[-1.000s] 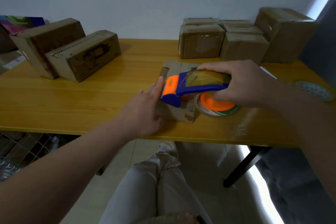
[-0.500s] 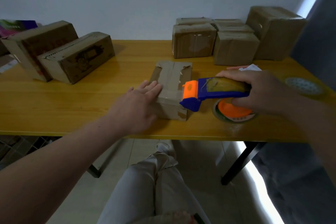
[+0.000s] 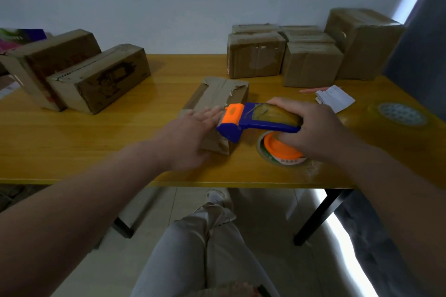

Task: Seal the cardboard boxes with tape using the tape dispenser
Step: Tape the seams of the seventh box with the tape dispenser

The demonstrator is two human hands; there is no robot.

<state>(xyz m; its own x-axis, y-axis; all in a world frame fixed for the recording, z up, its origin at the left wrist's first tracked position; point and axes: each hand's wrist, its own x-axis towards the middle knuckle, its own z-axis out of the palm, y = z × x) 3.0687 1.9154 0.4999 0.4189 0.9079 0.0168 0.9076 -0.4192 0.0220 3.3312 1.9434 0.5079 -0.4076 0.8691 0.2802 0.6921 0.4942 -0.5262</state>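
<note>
Since half a second ago the tape dispenser (image 3: 265,125) has come back leftward. Its orange head, which was just off the right near corner of the centre box (image 3: 217,94), now sits over that box's near right part. The left hand (image 3: 190,135) has slid farther across the box top. Its fingers lie straight and flat on the cardboard with the tips just beside the orange head, and they hold nothing.

Nearest, in front of the box and below the table (image 3: 96,147) edge, are pale trousers (image 3: 200,248). Right of the box, the right hand (image 3: 313,125) curls its fingers round the dispenser's blue handle, with the orange-hubbed roll beneath it. Farther right of the box lie a folded white paper (image 3: 334,97) and a flat roll (image 3: 400,114). Behind the box to the left stand two long boxes (image 3: 101,77), and behind it to the right a cluster of taped boxes (image 3: 255,56).
</note>
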